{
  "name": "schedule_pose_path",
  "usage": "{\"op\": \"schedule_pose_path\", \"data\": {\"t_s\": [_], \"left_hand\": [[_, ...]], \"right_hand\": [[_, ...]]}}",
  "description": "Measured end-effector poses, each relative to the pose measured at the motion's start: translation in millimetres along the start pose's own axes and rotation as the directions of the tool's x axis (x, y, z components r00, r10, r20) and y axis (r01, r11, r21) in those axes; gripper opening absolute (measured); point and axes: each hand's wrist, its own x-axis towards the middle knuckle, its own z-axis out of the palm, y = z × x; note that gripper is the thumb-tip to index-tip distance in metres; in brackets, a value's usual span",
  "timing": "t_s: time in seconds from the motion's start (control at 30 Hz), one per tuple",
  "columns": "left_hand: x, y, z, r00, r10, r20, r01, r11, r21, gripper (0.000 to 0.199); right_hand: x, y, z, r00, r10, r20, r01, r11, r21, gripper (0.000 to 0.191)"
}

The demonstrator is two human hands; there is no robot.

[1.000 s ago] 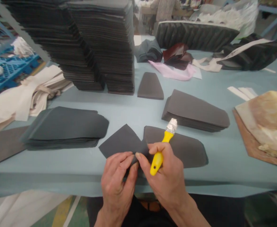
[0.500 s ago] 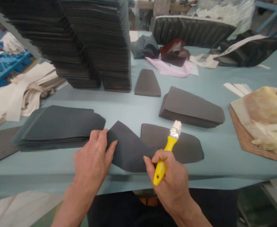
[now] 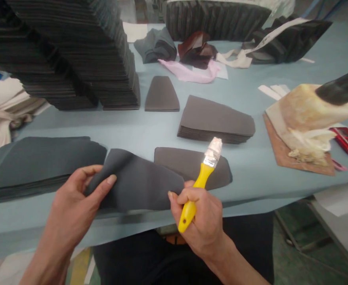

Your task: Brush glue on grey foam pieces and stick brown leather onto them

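A dark grey cut panel (image 3: pixel 141 180) is held between my two hands at the table's front edge, lifted a little and slightly bent. My left hand (image 3: pixel 79 194) pinches its left end, thumb on top. With thumb and fingers my right hand (image 3: pixel 200 213) grips the panel's right corner and also holds a yellow-handled paintbrush (image 3: pixel 205 174), its whitish, coated bristles pointing up and away. Behind the brush lies a brownish-grey panel (image 3: pixel 174 158), partly covered. Left of my hands is a stack of dark panels (image 3: pixel 43 158).
Tall dark stacks (image 3: pixel 111 59) stand at the back left. A neat pile of brownish panels (image 3: pixel 218 118) and a small trapezoid piece (image 3: pixel 162 95) lie ahead. At right, a glue-stained container (image 3: pixel 301 107) sits on a brown board (image 3: pixel 283 152). Scraps lie behind.
My left hand has brought up the left end of the dark panel, which now spans both hands off the table. The brush stays in my right hand. The view has shifted right.
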Motion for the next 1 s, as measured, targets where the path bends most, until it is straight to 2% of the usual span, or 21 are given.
{"op": "schedule_pose_path", "data": {"t_s": [0.1, 0.17, 0.23, 0.3, 0.43, 0.57, 0.73, 1.0], "left_hand": [[-1.9, 9.8, 6.9, 0.999, -0.021, 0.031, 0.031, 0.939, -0.342, 0.079], [-1.3, 18.3, 15.1, 0.998, 0.056, 0.038, -0.033, 0.893, -0.450, 0.070], [-0.1, 29.1, 24.3, 0.988, 0.136, 0.072, -0.085, 0.873, -0.481, 0.056], [1.4, 40.8, 32.7, 0.964, 0.201, 0.174, -0.099, 0.879, -0.466, 0.046], [6.1, 55.9, 45.4, 0.896, 0.263, 0.358, -0.124, 0.921, -0.368, 0.039], [12.6, 52.2, 53.7, 0.848, 0.274, 0.454, -0.141, 0.942, -0.305, 0.039], [17.8, 41.2, 61.0, 0.773, 0.336, 0.538, -0.275, 0.942, -0.193, 0.043], [18.0, 45.6, 62.2, 0.807, 0.294, 0.511, -0.347, 0.938, 0.008, 0.043]], "right_hand": [[10.2, 15.9, -17.3, 0.999, -0.012, -0.046, 0.007, 0.993, -0.115, 0.018], [16.3, 30.6, -31.0, 0.996, -0.029, -0.080, 0.009, 0.970, -0.241, 0.019], [19.9, 46.4, -44.1, 0.987, -0.012, -0.157, -0.043, 0.939, -0.341, 0.021], [20.0, 61.4, -55.3, 0.975, 0.017, -0.223, -0.104, 0.916, -0.386, 0.023], [11.4, 84.7, -68.6, 0.962, 0.117, -0.249, -0.212, 0.892, -0.400, 0.026], [0.7, 98.5, -71.2, 0.948, 0.222, -0.229, -0.298, 0.874, -0.385, 0.027], [-5.7, 108.4, -71.4, 0.940, 0.264, -0.217, -0.333, 0.852, -0.405, 0.027], [-14.2, 122.2, -67.1, 0.941, 0.249, -0.231, -0.328, 0.844, -0.424, 0.034]]}}
